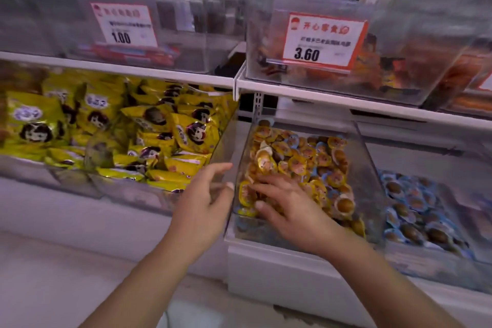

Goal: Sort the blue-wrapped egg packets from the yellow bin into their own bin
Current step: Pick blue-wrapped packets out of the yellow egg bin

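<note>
A clear bin [368,168] in the middle of the lower shelf holds mostly yellow-wrapped egg packets [295,164] with some blue-wrapped egg packets [315,172] mixed in. To its right a second clear bin [431,255] holds blue-wrapped egg packets [415,205]. My right hand [287,205] lies flat inside the middle bin, fingers spread over the packets at its front left. My left hand [207,202] hovers just outside that bin's left wall, fingers apart and holding nothing.
Left of the hands, a wide clear bin [127,194] is full of yellow-green snack bags [159,136]. The shelf above carries clear bins with price tags 1.00 [122,25] and 3.60 [323,41]. A white shelf base [279,271] sits below.
</note>
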